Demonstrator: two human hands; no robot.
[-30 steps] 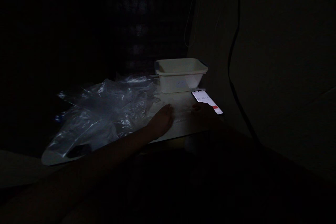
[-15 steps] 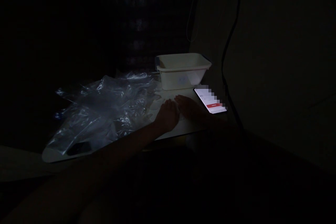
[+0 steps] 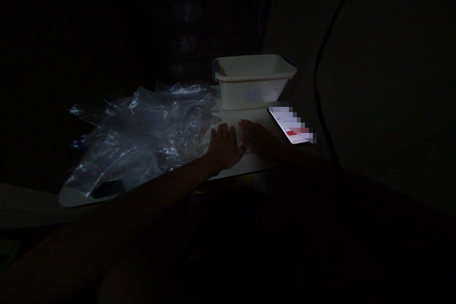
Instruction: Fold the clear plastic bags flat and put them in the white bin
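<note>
While your left hand [image 3: 223,148] lies palm-down, fingers slightly spread, your right hand [image 3: 258,138] angles in beside it, open too, apparently for steady pressure; whether either has hold of film beneath, I can't tell. Clear plastic [image 3: 142,128] sprawls crumpled at nine o'clock, likely kept within easy reach. Tub [image 3: 245,95] upright at twelve to one, phone [image 3: 290,128] screen-up at two, presumably for viewing. Pale surface [image 3: 245,165], rounded corner at eight; dim room, dark cable [image 3: 316,69] hanging toward two.
</note>
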